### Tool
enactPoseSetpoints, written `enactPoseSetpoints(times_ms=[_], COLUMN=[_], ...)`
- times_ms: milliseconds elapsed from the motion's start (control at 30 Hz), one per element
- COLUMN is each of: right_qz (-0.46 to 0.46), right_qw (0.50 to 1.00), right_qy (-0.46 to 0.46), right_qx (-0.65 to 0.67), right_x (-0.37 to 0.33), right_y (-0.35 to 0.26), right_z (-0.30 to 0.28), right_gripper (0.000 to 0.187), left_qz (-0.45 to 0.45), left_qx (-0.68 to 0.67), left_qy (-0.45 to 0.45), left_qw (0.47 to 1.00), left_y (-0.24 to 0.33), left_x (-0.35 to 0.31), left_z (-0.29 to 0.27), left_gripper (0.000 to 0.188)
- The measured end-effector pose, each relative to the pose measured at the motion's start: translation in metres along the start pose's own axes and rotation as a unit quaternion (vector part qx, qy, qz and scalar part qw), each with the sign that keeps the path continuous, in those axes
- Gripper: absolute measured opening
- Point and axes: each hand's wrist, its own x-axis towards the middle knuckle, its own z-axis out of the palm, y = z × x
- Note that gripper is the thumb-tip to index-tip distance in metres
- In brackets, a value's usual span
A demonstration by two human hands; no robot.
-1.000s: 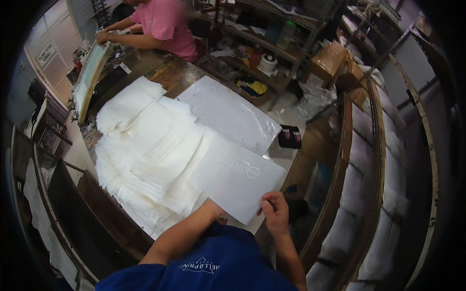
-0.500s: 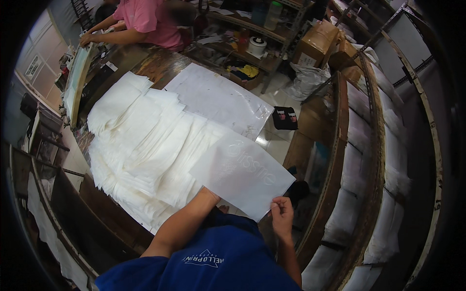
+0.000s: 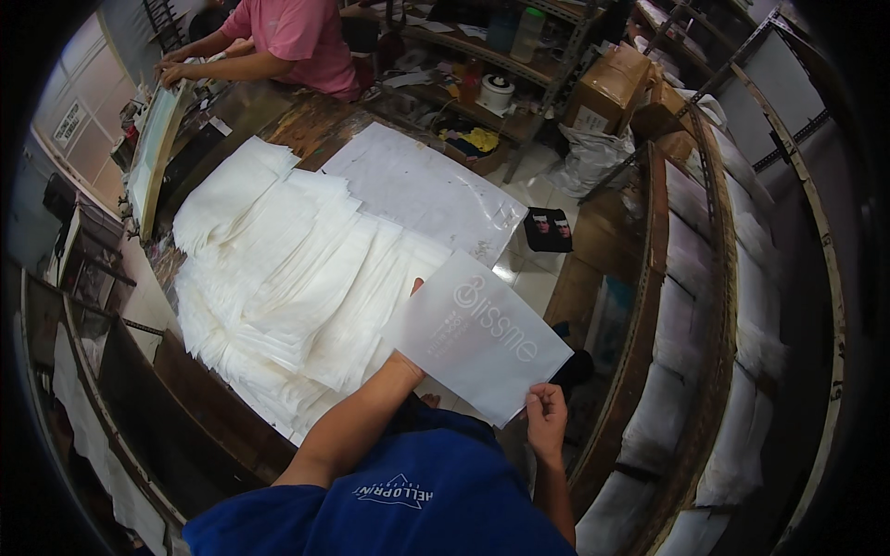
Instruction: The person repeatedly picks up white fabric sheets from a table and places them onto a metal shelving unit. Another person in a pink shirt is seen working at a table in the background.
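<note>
A frosted white plastic sheet (image 3: pixel 482 338) with pale printed lettering is held up before me, tilted, above the table's near right edge. My right hand (image 3: pixel 547 408) pinches its near right corner between thumb and fingers. Most of my left hand (image 3: pixel 405 365) is hidden beneath the sheet; a fingertip shows at its left edge, so this hand supports it from below. Just left of the sheet lies a broad, fanned-out pile of similar white sheets (image 3: pixel 278 269), overlapping in rows across the table.
Beyond the pile lies a stained white board (image 3: pixel 426 190). Racks with plastic-covered shelves (image 3: pixel 663 324) stand close on my right. A person in a pink shirt (image 3: pixel 301 42) works at a framed screen (image 3: pixel 158 157) at the far left. Cardboard boxes (image 3: pixel 607 83) stand at the back right.
The sheet has turned and tilted slightly, shifting right, and its lettering shows more clearly. A fingertip of my left hand now shows at its left edge. My right hand still pinches the corner.
</note>
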Motion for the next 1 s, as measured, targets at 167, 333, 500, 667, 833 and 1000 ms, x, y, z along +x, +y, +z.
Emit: enactPoseSetpoints(times_ms=[167,333,500,667,833,1000], right_qz=[-0.005,0.009,0.004,0.014,0.037,0.065], right_qw=[1.000,1.000,0.999,0.997,0.992,0.983], right_qy=[0.011,0.029,0.045,0.076,0.123,0.170], right_qx=[0.003,0.008,0.010,0.008,0.020,-0.001], right_x=[-0.006,-0.017,-0.031,-0.053,-0.084,-0.128], right_y=[0.006,0.004,0.005,0.009,0.012,0.038], right_z=[-0.004,-0.007,-0.014,-0.029,-0.048,-0.076], right_gripper=[0.009,0.009,0.009,0.008,0.008,0.010], left_qz=[-0.001,-0.003,-0.018,-0.051,-0.064,-0.077], left_qx=[0.006,0.006,-0.028,-0.019,0.015,0.084], left_qy=[0.027,0.054,0.041,0.064,0.053,0.106], left_qw=[1.000,0.999,0.999,0.996,0.996,0.988], left_y=[-0.002,-0.007,-0.016,-0.029,-0.049,-0.073], left_x=[-0.001,-0.001,-0.005,-0.011,-0.015,-0.015], left_z=[-0.005,-0.005,-0.005,0.000,0.006,-0.017], left_gripper=[0.081,0.080,0.080,0.083,0.081,0.068])
